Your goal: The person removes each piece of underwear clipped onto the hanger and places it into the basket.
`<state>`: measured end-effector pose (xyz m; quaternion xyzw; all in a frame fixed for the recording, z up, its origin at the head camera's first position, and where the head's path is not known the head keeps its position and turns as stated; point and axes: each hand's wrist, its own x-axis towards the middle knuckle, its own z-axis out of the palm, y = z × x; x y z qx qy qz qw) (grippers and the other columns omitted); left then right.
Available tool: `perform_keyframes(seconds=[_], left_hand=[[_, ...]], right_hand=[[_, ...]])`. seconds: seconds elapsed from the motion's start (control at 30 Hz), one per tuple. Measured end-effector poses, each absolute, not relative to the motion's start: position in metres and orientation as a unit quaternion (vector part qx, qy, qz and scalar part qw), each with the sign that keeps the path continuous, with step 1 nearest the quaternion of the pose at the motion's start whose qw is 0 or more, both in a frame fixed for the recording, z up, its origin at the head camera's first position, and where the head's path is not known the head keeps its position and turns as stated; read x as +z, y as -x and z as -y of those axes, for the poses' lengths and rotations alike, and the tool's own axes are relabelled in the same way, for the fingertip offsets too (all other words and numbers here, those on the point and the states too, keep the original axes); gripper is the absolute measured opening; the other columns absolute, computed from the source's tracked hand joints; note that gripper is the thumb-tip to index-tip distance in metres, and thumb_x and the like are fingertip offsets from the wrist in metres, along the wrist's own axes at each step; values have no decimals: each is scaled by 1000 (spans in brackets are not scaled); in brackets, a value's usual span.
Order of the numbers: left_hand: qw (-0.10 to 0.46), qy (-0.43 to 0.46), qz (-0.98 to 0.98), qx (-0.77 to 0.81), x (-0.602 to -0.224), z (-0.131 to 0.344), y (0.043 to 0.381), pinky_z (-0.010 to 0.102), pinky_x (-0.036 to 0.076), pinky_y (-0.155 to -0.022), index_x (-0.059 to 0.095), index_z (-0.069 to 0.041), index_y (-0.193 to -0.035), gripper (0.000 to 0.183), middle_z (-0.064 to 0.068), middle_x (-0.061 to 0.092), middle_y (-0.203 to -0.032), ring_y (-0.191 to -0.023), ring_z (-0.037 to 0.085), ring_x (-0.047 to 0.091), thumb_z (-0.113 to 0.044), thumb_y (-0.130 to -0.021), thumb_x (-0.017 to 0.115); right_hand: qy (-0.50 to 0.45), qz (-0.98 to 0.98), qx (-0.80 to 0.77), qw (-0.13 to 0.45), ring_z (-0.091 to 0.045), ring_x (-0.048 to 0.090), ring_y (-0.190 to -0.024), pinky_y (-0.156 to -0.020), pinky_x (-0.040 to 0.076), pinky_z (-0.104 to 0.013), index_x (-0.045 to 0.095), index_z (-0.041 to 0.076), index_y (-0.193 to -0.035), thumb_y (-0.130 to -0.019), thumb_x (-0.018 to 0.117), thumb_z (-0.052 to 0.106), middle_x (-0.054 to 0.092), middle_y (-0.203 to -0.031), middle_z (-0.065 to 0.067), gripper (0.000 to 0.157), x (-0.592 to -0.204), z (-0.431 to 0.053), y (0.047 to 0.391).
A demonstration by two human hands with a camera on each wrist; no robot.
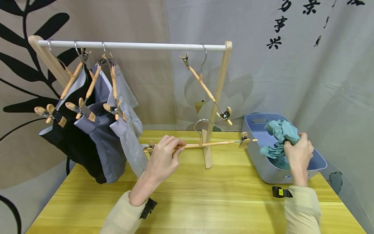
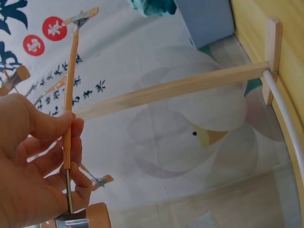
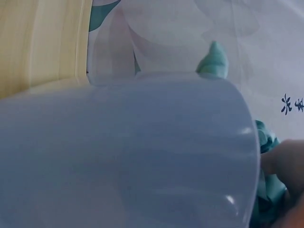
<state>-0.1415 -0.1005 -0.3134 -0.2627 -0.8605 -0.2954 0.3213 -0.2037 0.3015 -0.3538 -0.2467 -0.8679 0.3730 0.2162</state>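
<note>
My left hand pinches the wooden bar of a clip hanger between thumb and fingers, above the table. The hanger lies nearly level, its metal hook pointing up and a clip near each end. In the left wrist view the thumb presses on the hanger bar. My right hand grips a crumpled teal cloth garment at the blue-grey plastic basket. Part of the cloth hangs down inside the basket. In the right wrist view the basket wall hides most of the cloth.
A rack with a white rail stands on the wooden table. At its left hang black trousers, blue-grey trousers and a light grey garment on clip hangers. A bare clip hanger hangs at the right.
</note>
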Motion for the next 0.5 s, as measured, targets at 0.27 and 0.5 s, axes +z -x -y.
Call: perform_keyframes(seconds=[0.27, 0.5], left_hand=[[324, 263, 860, -293, -314, 100, 142, 26, 51, -67, 70, -5, -85, 11, 5, 70, -83, -78, 18, 60, 4, -79, 70], [321, 261, 861, -296, -315, 100, 143, 27, 52, -68, 70, -6, -85, 11, 5, 70, -84, -79, 19, 61, 4, -80, 70]], right_hand=[[263, 905, 315, 114, -61, 37, -116, -93, 32, -65, 23, -9, -143, -93, 45, 31, 36, -131, -44, 67, -358, -308, 199], [256, 928, 259, 72, -64, 40, -103, -82, 33, -66, 36, -14, -128, -96, 41, 44, 33, -124, -44, 66, -352, -304, 193]])
